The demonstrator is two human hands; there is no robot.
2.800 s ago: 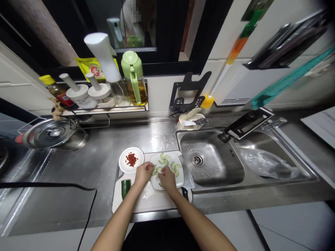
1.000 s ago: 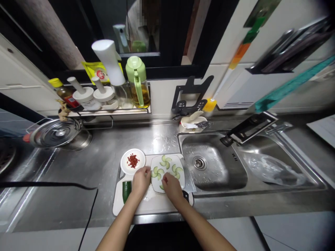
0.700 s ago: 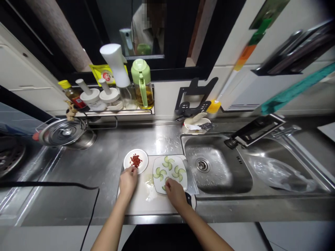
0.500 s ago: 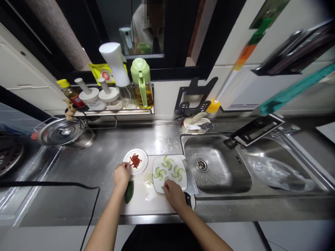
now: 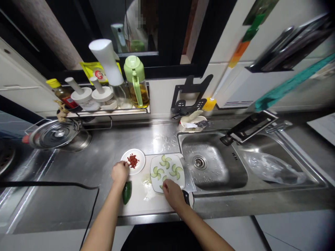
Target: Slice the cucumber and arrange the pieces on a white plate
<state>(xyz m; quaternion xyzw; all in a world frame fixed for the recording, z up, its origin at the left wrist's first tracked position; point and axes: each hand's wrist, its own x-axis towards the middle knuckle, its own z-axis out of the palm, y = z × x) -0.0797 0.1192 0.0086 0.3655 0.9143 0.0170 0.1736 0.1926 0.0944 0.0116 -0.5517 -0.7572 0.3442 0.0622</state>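
White, squarish plate with rounded corners (image 5: 155,164), lower centre of the frame, lying on a pale cutting board with a dark edge (image 5: 146,207); upon it, thin pale-green crescent slices of cucumber (image 5: 157,173), three pinwheel clusters plainly visible, with further slices near the plate's lower edge, partly hidden by the right hand (image 5: 173,193); that hand's fingertips are bunched close together over this lower part, and from where I stand I cannot tell whether they pinch a slice.

White round plate (image 5: 142,168), just left of the squarish one, at the board's upper left corner; at its middle, a loose heap of small dark-red pieces (image 5: 133,160); left hand (image 5: 120,172) at this plate's left rim, fingers curled, tips drawn together; whether anything is pinched there, I cannot tell.

Dark-green thick piece of cucumber (image 5: 127,193), beside the left wrist, at the board's left; clear wet patch (image 5: 148,188), mid-board; black knife handle (image 5: 186,197), beside the right wrist.

Stainless-steel sink (image 5: 222,170), right of the board; crumpled clear plastic bag (image 5: 272,167), at its far right; green-lidded oil bottle (image 5: 136,83), upper left of the frame, on a railed shelf (image 5: 123,112); lidded steel pot (image 5: 56,134), below that shelf's left end.
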